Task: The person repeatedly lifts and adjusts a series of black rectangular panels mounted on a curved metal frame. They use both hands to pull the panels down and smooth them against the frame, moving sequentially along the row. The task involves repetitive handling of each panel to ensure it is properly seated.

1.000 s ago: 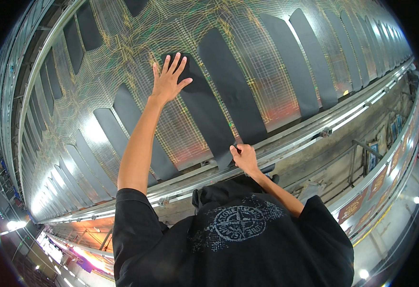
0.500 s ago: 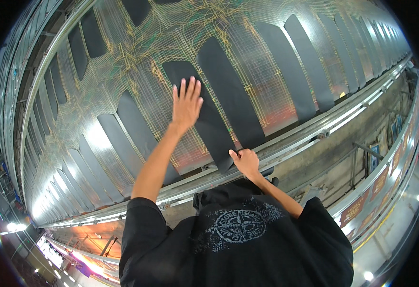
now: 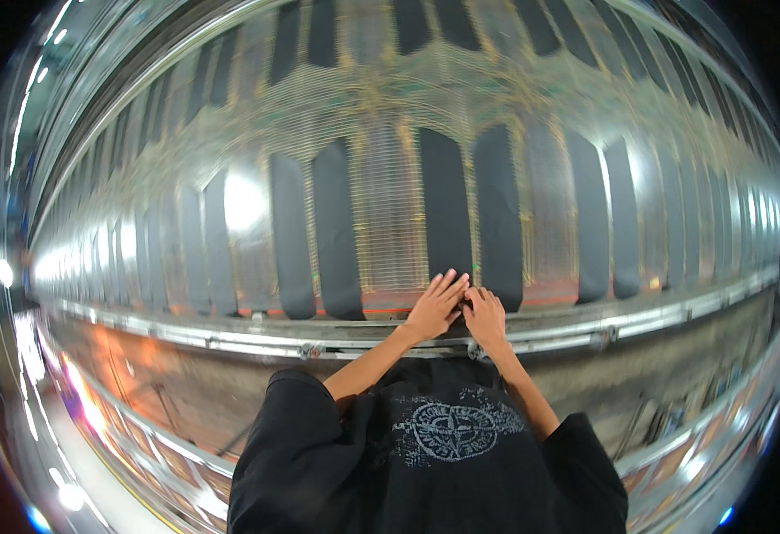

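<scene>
A black fabric panel (image 3: 448, 196), long with a slanted far end, lies flat on a patterned table (image 3: 390, 222) in front of me. My left hand (image 3: 434, 309) rests palm down on its near end, fingers stretched out. Close beside it, my right hand (image 3: 486, 319) is closed with curled fingers at the panel's near right corner. The fingertips of both hands nearly meet there, and they hide part of that corner. A second black panel (image 3: 499, 214) lies just to the right.
More dark panels (image 3: 336, 222) lie in pairs along both sides of the table, over yellow and green printed lines. A metal rail (image 3: 230, 343) runs along the near edge. Below it is a grey gap (image 3: 577, 392), with another rail (image 3: 674, 445) beyond.
My left hand has slid from the panel's upper part down to its near end, beside my right hand. My view has turned, so the table edge now runs nearly level.
</scene>
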Demonstrator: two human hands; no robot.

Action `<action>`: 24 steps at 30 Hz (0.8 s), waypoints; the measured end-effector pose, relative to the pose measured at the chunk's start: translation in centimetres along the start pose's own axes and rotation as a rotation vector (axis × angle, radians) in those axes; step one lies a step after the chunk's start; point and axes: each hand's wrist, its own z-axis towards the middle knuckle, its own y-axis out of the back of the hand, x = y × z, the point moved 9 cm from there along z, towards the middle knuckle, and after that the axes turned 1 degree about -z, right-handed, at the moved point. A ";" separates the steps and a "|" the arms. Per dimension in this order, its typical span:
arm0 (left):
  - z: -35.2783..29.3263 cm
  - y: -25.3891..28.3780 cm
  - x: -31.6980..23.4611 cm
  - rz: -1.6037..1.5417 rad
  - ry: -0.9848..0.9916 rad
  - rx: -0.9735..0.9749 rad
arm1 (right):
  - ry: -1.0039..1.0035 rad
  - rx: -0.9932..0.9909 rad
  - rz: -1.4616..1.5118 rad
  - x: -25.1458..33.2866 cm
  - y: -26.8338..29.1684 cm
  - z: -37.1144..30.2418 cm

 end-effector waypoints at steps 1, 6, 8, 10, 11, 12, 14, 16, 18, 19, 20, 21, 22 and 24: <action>-0.4 0.2 0.6 -0.106 0.056 -0.070 | 0.029 0.048 0.028 0.0 -0.4 0.7; -5.4 4.7 1.9 -0.387 0.375 -0.107 | 0.182 0.330 -0.094 0.7 -2.1 2.1; -9.0 7.2 2.0 -0.439 0.468 -0.233 | 0.333 0.427 -0.188 1.7 -2.6 2.1; -12.5 7.8 2.9 -0.455 0.478 -0.348 | 0.436 0.468 -0.310 0.9 -4.5 1.9; -14.2 8.4 3.3 -0.489 0.510 -0.388 | 0.467 0.458 -0.372 0.6 -5.2 1.9; -15.9 8.9 3.7 -0.521 0.544 -0.430 | 0.470 0.487 -0.433 0.3 -6.2 1.8; -19.9 9.4 4.2 -0.543 0.562 -0.570 | 0.471 0.541 -0.555 0.4 -7.6 1.3; -23.8 9.5 5.0 -0.545 0.598 -0.605 | 0.365 0.518 -0.618 0.9 -7.9 1.3; -26.8 9.7 5.9 -0.606 0.605 -0.619 | 0.269 0.471 -0.695 1.4 -8.5 0.9; -28.2 10.2 6.3 -0.604 0.594 -0.622 | 0.226 0.438 -0.742 1.7 -9.1 0.5; -29.5 10.7 6.8 -0.602 0.581 -0.622 | 0.179 0.403 -0.787 2.0 -9.5 0.0; -31.3 11.8 7.2 -0.546 0.567 -0.656 | 0.167 0.346 -0.702 4.6 -9.5 -0.6; -33.2 13.1 7.3 -0.571 0.591 -0.660 | 0.078 0.359 -0.594 7.4 -9.8 -1.6; -36.3 13.8 8.8 -0.589 0.558 -0.713 | -0.096 0.341 -0.373 12.4 -10.7 -2.2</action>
